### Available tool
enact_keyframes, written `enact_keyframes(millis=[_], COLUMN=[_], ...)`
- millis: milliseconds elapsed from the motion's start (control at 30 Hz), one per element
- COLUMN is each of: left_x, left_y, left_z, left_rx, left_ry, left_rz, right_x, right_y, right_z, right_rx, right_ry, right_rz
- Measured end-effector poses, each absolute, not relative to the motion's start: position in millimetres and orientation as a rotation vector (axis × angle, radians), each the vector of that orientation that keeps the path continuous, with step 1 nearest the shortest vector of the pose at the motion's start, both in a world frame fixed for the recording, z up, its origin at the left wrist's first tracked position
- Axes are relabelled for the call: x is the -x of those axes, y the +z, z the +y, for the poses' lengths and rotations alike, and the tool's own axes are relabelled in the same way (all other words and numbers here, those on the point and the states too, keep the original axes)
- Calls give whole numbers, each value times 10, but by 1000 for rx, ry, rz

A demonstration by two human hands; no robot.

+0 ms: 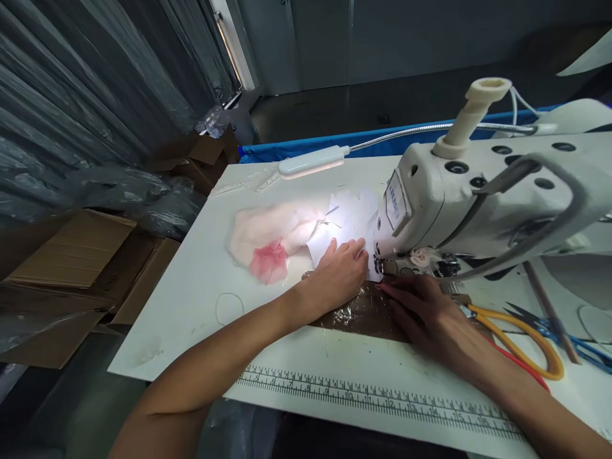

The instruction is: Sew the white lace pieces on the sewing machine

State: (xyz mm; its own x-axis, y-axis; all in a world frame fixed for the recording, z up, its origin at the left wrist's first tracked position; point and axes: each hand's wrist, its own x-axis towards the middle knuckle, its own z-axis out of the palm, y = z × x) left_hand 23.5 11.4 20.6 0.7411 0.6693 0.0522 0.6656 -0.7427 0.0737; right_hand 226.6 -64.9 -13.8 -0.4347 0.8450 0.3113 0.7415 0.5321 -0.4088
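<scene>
My left hand lies palm down, with its fingers stretched out on a thin white piece of fabric or paper. That piece runs under the presser foot of a white sewing machine. Close to the foot, my right hand has its fingertips drawn in at the near edge of the white piece, seemingly pinching it; part of the grip is hidden. Left of the white piece, pale pink sheer fabric spreads over the table, with a deeper pink patch.
Yellow-handled scissors and blue-handled scissors lie right of my right hand. A brown, shiny plate sits below the needle. A ruler strip follows the near edge of the white table. A lit lamp hangs above; cardboard boxes stand left.
</scene>
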Motion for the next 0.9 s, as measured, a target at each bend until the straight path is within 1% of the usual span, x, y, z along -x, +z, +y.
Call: enact_keyframes(millis=[267, 567, 733, 833, 900], left_x=[-155, -129, -195, -172, -90], left_y=[153, 52, 20, 49, 91], left_z=[361, 545, 424, 225, 81], left_rx=[-2729, -2784, -2864, -2998, -3090], left_ry=[384, 425, 609, 644, 589], left_rz=[1024, 986, 1153, 1184, 1136], right_x=[-2277, -2307, -2440, -2578, -2678], right_y=[-128, -10, 30, 30, -11], right_z=[-659, -591, -571, -727, -853], right_rx=[1313, 1222, 1240, 1207, 1181], right_ry=[333, 318, 331, 233, 136], right_rz=[-2240, -2304, -2292, -2236, -2154])
